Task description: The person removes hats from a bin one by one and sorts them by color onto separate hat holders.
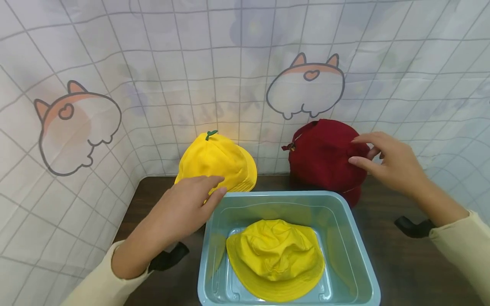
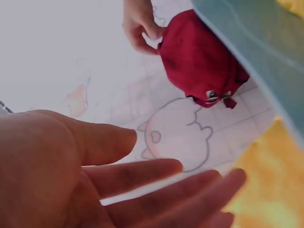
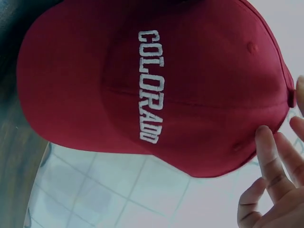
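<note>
My right hand (image 1: 390,159) is at the crown of a dark red baseball cap (image 1: 321,155), its fingertips touching or very near the top; the right wrist view shows fingers (image 3: 267,142) against the crown. White letters reading COLORADO (image 3: 151,88) mark the cap's front. The cap is tilted, its strap side turned left. My left hand (image 1: 183,204), fingers extended and holding nothing, hovers by the bin's back left corner, before a yellow hat (image 1: 214,159) with a green sprout on top. Inside the light blue bin (image 1: 367,272) lies a crumpled yellow bucket hat (image 1: 277,255).
A dark wooden table (image 1: 413,263) carries the bin and hats. Behind them hangs a white gridded cloth (image 1: 229,63) with cartoon animal prints, also covering the left and right sides. The bin's raised rim stands between me and the two back hats.
</note>
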Demonstrator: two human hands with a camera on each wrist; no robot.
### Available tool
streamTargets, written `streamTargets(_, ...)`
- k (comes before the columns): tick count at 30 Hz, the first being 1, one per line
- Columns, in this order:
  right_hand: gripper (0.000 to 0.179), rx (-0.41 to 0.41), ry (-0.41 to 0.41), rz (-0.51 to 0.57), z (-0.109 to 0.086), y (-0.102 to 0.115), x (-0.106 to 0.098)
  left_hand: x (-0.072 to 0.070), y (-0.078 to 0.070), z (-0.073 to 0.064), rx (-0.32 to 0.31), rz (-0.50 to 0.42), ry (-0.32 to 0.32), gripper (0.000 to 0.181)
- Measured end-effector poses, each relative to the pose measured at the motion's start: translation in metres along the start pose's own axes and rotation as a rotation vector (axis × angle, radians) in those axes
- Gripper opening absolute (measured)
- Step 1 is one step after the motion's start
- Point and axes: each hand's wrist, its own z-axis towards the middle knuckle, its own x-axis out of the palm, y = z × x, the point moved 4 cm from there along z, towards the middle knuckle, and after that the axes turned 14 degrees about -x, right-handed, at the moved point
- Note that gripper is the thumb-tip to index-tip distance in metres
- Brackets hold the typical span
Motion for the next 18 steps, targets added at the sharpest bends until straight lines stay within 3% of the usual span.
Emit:
streamTargets(5, 0.042, 0.169, -0.061, 0.084, -0.017, -0.014, -0.011, -0.019, -0.026, 0.045, 0.105, -0.050, -0.012, 0.026)
streamTargets(10, 0.042, 0.357, -0.057, 0.243, -0.043, -0.040, -0.008, -0.025, -0.046, 0.090, 0.116, -0.112, 0.024, 0.028)
streamTargets(15, 0.040, 0.505, -0.004, 0.400, -0.075, -0.069, 0.010, -0.019, -0.066, 0.130, 0.095, -0.170, 0.067, 0.029)
streamTargets(18, 0.039, 0.594, 0.072, 0.496, -0.094, -0.082, 0.028, -0.008, -0.077, 0.153, 0.116, -0.216, 0.080, 0.027)
